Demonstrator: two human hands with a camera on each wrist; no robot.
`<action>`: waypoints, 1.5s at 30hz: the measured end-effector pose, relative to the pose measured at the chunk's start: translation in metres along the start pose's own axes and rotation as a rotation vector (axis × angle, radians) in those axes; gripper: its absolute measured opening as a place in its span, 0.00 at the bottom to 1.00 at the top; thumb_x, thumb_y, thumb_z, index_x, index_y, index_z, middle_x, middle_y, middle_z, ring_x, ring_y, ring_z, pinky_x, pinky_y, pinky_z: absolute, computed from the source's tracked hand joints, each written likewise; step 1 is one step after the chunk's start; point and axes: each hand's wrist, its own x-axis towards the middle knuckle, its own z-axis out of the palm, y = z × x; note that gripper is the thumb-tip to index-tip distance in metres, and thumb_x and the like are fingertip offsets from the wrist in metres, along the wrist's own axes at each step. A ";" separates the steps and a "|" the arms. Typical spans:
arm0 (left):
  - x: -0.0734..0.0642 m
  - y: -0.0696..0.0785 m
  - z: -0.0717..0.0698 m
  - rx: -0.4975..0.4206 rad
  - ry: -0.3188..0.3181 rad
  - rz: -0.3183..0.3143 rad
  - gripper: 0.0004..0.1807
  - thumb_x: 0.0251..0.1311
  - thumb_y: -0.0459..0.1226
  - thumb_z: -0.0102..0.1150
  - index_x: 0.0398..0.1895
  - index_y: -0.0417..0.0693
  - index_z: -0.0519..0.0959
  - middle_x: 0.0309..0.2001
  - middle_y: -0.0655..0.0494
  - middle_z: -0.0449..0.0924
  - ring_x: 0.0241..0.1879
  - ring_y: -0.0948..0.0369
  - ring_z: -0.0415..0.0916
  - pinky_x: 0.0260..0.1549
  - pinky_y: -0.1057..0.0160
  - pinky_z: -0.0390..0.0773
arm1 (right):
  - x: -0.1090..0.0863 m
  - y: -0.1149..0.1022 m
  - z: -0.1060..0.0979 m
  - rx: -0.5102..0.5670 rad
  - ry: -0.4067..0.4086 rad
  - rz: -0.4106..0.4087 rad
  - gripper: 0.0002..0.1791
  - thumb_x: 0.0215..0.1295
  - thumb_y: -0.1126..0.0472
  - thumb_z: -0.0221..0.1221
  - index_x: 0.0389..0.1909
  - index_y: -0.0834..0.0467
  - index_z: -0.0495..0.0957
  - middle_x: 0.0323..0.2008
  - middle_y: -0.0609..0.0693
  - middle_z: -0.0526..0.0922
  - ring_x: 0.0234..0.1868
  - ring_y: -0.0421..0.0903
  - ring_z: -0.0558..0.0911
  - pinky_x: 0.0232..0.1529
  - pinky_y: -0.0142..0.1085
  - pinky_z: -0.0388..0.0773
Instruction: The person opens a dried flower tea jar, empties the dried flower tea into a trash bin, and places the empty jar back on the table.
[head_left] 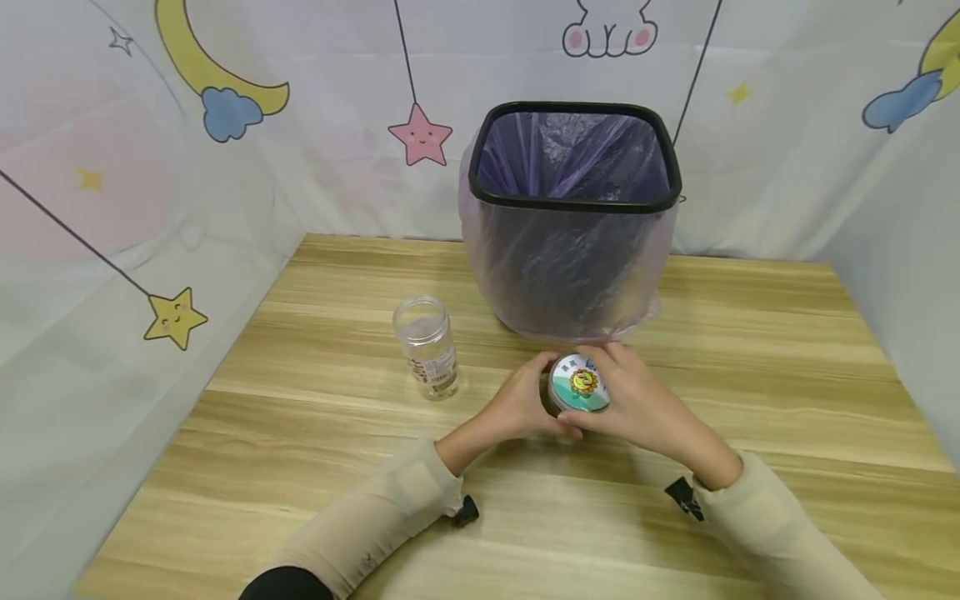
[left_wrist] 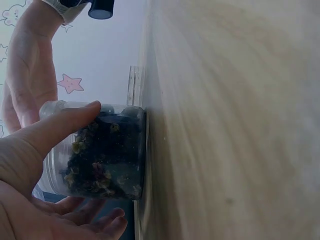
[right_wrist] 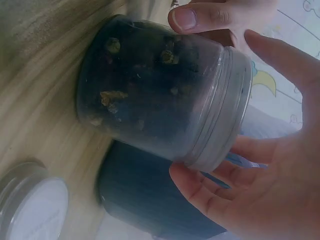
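A clear plastic jar (left_wrist: 105,155) of dark dried pieces with some lighter, flower-like bits stands upright on the table in front of the bin. Its round lid (head_left: 581,382) has a printed sunflower on green and white. My left hand (head_left: 525,398) holds the jar's side, its thumb (left_wrist: 65,125) lying along the clear wall. Around the lid are the curved fingers and thumb of my right hand (head_left: 633,400), gripping the ridged rim (right_wrist: 222,110). To the left stands a second clear jar (head_left: 427,348), lidless, with a printed label.
A dark bin (head_left: 566,267) with a black rim and purple liner bag stands behind the jar. A round clear piece with a white face (right_wrist: 37,210) lies low in the right wrist view; its kind is unclear. Patterned cloth walls (head_left: 337,183) border the wooden table (head_left: 330,367).
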 end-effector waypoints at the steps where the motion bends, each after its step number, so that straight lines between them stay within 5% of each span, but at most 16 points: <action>1: 0.000 0.000 0.000 -0.006 0.001 0.002 0.56 0.34 0.42 0.86 0.70 0.42 0.64 0.62 0.50 0.73 0.62 0.55 0.70 0.62 0.55 0.69 | 0.000 0.000 0.000 -0.011 0.000 -0.006 0.46 0.50 0.47 0.76 0.64 0.68 0.69 0.57 0.62 0.71 0.55 0.58 0.72 0.50 0.52 0.74; 17: -0.002 -0.003 0.002 -0.072 -0.009 0.006 0.53 0.34 0.45 0.86 0.68 0.46 0.68 0.58 0.57 0.76 0.57 0.62 0.73 0.58 0.60 0.72 | 0.004 0.003 0.005 0.023 0.086 -0.053 0.44 0.45 0.52 0.78 0.59 0.71 0.72 0.54 0.63 0.76 0.52 0.58 0.75 0.48 0.52 0.76; 27: -0.005 0.007 -0.003 -0.158 0.027 0.083 0.49 0.36 0.47 0.85 0.66 0.53 0.70 0.55 0.65 0.76 0.52 0.66 0.74 0.51 0.63 0.75 | 0.009 -0.005 -0.010 0.060 0.081 0.008 0.46 0.44 0.48 0.79 0.61 0.68 0.73 0.56 0.62 0.75 0.52 0.57 0.76 0.47 0.51 0.76; 45: -0.026 0.027 -0.014 -0.109 0.102 0.190 0.50 0.39 0.50 0.83 0.68 0.55 0.68 0.57 0.66 0.75 0.55 0.68 0.73 0.53 0.63 0.74 | 0.005 -0.033 -0.041 0.094 0.069 0.041 0.46 0.42 0.45 0.80 0.60 0.65 0.77 0.51 0.54 0.77 0.44 0.48 0.78 0.41 0.43 0.77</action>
